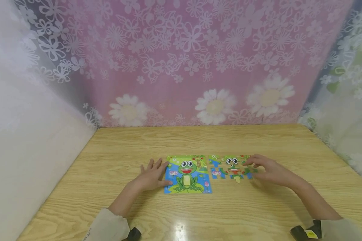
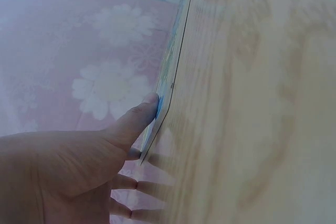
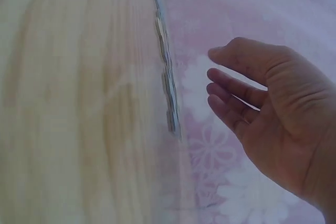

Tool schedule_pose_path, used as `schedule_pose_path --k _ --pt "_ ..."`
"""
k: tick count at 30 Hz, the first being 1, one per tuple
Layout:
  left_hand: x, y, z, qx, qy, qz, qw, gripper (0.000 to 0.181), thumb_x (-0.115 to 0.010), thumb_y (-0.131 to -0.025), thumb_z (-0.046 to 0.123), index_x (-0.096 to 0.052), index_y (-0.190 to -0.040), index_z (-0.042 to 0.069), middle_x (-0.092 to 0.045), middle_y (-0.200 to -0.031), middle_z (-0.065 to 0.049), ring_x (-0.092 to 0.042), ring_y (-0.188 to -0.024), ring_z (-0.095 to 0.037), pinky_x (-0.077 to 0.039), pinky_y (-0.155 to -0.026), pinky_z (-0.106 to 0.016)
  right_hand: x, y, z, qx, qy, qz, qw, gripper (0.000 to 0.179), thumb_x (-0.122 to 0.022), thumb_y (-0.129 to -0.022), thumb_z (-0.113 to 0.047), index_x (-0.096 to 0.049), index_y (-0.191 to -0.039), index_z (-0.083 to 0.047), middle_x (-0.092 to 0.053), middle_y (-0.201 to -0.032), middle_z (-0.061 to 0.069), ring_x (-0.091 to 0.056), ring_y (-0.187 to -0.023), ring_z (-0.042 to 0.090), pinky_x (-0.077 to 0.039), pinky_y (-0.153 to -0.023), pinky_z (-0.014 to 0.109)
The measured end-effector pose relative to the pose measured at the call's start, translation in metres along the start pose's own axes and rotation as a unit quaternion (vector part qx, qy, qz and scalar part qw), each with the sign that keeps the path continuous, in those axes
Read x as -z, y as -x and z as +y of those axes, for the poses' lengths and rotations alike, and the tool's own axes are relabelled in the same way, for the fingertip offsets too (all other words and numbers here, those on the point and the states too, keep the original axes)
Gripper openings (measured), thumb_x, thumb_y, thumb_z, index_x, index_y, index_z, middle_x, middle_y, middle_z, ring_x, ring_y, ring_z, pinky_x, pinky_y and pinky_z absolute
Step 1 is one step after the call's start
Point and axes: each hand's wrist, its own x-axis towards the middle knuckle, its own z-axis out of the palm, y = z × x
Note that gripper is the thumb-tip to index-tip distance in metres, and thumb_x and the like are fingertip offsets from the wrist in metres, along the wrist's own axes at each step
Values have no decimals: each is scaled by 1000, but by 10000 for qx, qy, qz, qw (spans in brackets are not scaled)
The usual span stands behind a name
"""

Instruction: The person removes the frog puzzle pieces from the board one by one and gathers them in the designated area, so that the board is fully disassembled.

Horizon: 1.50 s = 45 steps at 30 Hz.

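Observation:
A square frog picture board (image 1: 186, 182) lies flat on the wooden table. Left of it is my left hand (image 1: 149, 179), fingers spread and thumb resting on the board's left edge. In the left wrist view that thumb (image 2: 139, 116) touches the corner of the thin board (image 2: 170, 77). Loose frog puzzle pieces (image 1: 231, 161) are laid out beside the board on the right, partly joined, with gaps. My right hand (image 1: 271, 170) hovers at their right end, fingers loosely bent. From the right wrist, nothing shows between its fingers (image 3: 236, 90), which are apart from the row of pieces (image 3: 168, 82).
The wooden table (image 1: 181, 140) runs back to a pink floral curtain (image 1: 181, 67). A white wall-like sheet (image 1: 33, 117) stands along the left side, and a pale floral sheet (image 1: 347, 110) closes off the right.

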Motion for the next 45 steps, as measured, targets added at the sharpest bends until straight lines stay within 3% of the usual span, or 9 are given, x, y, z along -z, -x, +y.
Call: schedule_pose_path --k 13,19,25,30,38,45 --pt "2 2 -2 -69 35 -36 10000 84 -56 -84 55 -25 -146 8 -12 -149 -22 -4 -131 -48 -1 -92 -71 -34 -62 -36 300 143 -414 9986 27 -66 -85 -8 -62 -111 -6 -54 -110 3 -54 -91 26 -48 -73 39" --pt "2 3 -4 -191 132 -233 9995 89 -57 -82 57 -20 -147 9 -6 -150 -21 4 -133 -44 2 -94 -69 -52 -88 -57 375 -86 -745 9965 28 -63 -86 -5 -62 -114 -5 -53 -112 3 -51 -93 27 -45 -73 42" --pt "4 3 -4 -193 -106 -389 9990 96 -61 -79 58 -16 -148 8 -5 -150 -20 3 -134 -42 2 -95 -68 -73 -110 -72 648 -179 -920 9935 27 -61 -86 -5 -62 -113 -5 -54 -112 4 -52 -98 27 -46 -78 42" --pt "7 5 -2 -187 -259 -577 9978 100 -61 -78 59 -12 -148 7 -3 -150 -19 4 -134 -41 1 -96 -68 -89 -123 -83 671 -222 -1128 9911 27 -62 -87 -8 -61 -114 -6 -54 -112 4 -53 -101 25 -47 -81 40" --pt "10 6 2 -191 -368 -624 9972 100 -60 -79 59 -12 -148 6 -4 -150 -19 2 -134 -42 -2 -96 -68 -110 -137 -96 500 -373 -1589 9853 31 -63 -87 -16 -60 -116 -7 -53 -114 0 -49 -104 19 -44 -85 36" --pt "8 5 0 -194 -487 -652 9965 101 -58 -78 62 -12 -148 6 -4 -150 -20 2 -134 -43 -3 -95 -68 -123 -141 -98 508 30 -1665 9847 33 -69 -82 -18 -63 -113 -10 -53 -111 -4 -46 -105 17 -42 -88 36"
